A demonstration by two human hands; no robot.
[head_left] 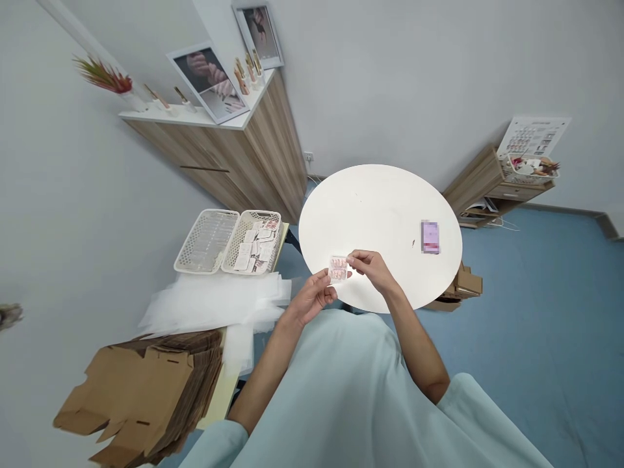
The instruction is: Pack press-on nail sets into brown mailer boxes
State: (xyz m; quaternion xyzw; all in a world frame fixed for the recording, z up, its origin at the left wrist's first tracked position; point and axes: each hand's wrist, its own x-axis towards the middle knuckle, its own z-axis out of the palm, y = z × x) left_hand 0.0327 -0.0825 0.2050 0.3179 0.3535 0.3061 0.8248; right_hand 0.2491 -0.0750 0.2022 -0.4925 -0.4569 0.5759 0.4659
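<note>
Holding packet (338, 268), seemingly false nails (337, 274), both hands (312, 298) (373, 268), over white table (375, 201)

Pale aqua top (351, 390), seemingly short loose sleeves (470, 409)

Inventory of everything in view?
packet: 1, pink-clear, both hands
blurred item: 1, purple, on table
table: 1, white, centre
baskets: 3, white, two left, one right
sheets: pile, white, left
flattened cartons: stack, brown, left
boxes: several, brown, floor right
cabinets: 2, brown, rear
picture frames: 2, pale, left cabinet
bottles: several, gold-topped, left cabinet
plant: 1, red-green, left cabinet
chart: 1, white, right cabinet
left hand: 1, holding packet
right hand: 1, holding packet
</note>
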